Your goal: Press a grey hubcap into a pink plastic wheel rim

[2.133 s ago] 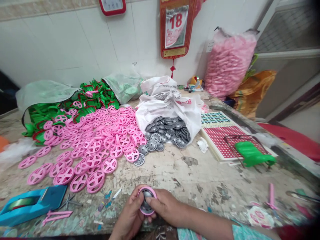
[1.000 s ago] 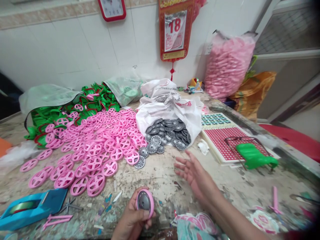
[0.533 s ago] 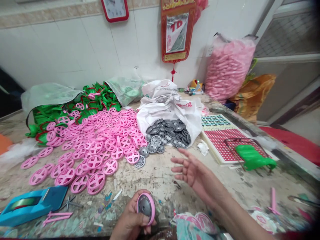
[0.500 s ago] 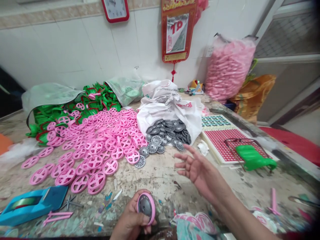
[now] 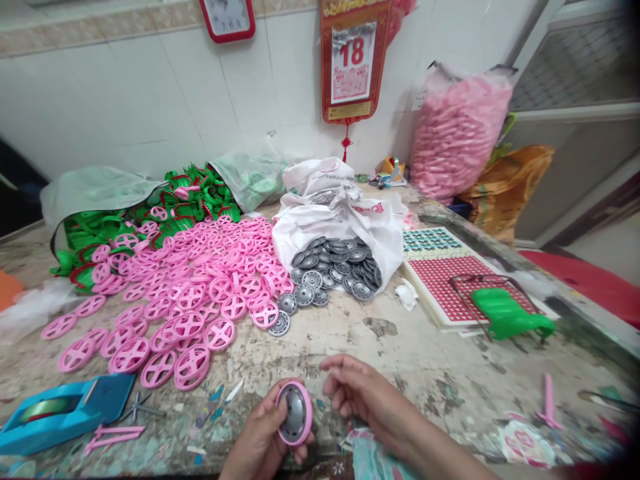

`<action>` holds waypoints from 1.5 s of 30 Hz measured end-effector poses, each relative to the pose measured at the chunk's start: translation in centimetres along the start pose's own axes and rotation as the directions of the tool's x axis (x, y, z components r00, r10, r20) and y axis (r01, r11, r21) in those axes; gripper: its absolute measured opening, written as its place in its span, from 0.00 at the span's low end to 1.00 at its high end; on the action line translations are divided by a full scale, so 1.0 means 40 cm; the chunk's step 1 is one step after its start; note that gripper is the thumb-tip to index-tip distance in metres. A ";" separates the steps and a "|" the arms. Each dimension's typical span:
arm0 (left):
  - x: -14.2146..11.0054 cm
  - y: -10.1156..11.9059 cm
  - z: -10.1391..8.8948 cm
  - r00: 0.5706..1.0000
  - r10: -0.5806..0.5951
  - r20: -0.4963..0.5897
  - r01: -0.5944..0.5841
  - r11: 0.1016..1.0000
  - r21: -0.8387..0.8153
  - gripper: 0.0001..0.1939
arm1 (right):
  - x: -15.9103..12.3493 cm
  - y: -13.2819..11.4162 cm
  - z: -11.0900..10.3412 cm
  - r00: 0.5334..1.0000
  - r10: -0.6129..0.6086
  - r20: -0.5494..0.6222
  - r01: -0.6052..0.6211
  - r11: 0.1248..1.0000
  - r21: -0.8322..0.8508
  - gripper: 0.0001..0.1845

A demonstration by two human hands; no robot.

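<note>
A wheel [image 5: 294,413] with a pink plastic rim and a grey domed centre sits in the person's left hand [image 5: 261,443]. It stands nearly upright, tilted toward the head camera, at about six o'clock in the view, just above the near edge of the tabletop [image 5: 400,333]. That hand is closed around the wheel's back and lower edge, with the fingers curled behind it. The right hand [image 5: 367,393] lies at about three o'clock from the wheel, half open with its fingers loosely curled, gripping nothing and apart from the rim.

The wheel looks light and stiff, and its smooth rim may be a little slippery. The rim seems the best place to take hold, since the thin centre is likelier to flex or scuff.

From the wheel, a spread of pink spoked wheels [image 5: 200,293] lies at about eleven o'clock, and grey spoked discs [image 5: 340,263] spill from a white plastic bag [image 5: 340,217] at about one o'clock. A blue tape dispenser [image 5: 65,408] sits at about nine o'clock. At about two o'clock is a red-dotted board [image 5: 437,283], with a green plastic piece [image 5: 507,313] on it.
</note>
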State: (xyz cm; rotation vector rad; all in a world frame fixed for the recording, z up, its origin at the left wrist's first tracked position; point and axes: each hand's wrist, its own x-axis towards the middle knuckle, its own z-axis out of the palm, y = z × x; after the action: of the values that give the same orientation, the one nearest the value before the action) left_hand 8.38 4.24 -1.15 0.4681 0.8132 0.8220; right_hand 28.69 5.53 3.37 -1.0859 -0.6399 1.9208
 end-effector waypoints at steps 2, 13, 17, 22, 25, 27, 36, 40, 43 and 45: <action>0.000 0.001 -0.001 1.000 0.002 -0.002 -0.002 1.000 -0.015 0.21 | 0.001 0.024 0.011 0.998 0.035 0.048 -0.028 0.989 -0.148 0.16; -0.002 -0.006 -0.010 0.980 0.060 0.191 -0.053 0.998 -0.043 0.16 | -0.009 0.057 0.024 0.961 0.027 0.274 0.136 0.820 -0.556 0.14; -0.006 0.002 -0.006 0.977 0.061 0.204 -0.048 0.997 -0.068 0.15 | -0.013 0.048 0.024 0.963 0.018 0.268 0.149 0.794 -0.590 0.15; -0.006 0.007 0.007 0.989 0.042 0.143 -0.031 0.996 -0.081 0.11 | -0.023 0.027 0.025 0.943 0.058 0.328 0.128 0.846 -0.518 0.17; -0.003 0.005 0.008 0.991 0.034 0.128 -0.026 0.998 -0.063 0.11 | -0.034 -0.015 0.015 0.932 0.087 0.352 0.148 0.796 -0.587 0.18; -0.001 0.002 0.005 0.991 0.034 0.130 -0.025 0.997 -0.068 0.11 | -0.040 -0.060 -0.002 0.952 0.045 0.301 0.184 0.705 -0.685 0.20; -0.006 -0.005 0.001 0.985 0.094 0.143 -0.078 0.990 -0.117 0.11 | -0.071 -0.314 -0.173 0.509 -0.778 -0.368 0.483 0.612 -0.626 0.37; -0.007 -0.007 -0.001 0.984 0.105 0.141 -0.087 0.988 -0.127 0.10 | -0.063 -0.288 -0.225 0.520 -0.712 -0.472 0.433 0.696 -0.572 0.39; -0.006 -0.007 -0.002 0.984 0.101 0.150 -0.083 0.989 -0.119 0.11 | -0.046 -0.228 -0.220 0.662 -0.644 -0.383 0.354 0.719 -0.598 0.39; -0.004 -0.005 -0.001 0.983 0.094 0.158 -0.077 0.991 -0.111 0.12 | -0.037 -0.203 -0.204 0.732 -0.608 -0.309 0.314 0.702 -0.639 0.39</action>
State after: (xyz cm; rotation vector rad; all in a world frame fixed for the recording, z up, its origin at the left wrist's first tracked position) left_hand 8.37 3.99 -1.21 0.4733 0.5994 0.8889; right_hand 39.49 8.92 5.96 -1.5192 -1.0840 0.9305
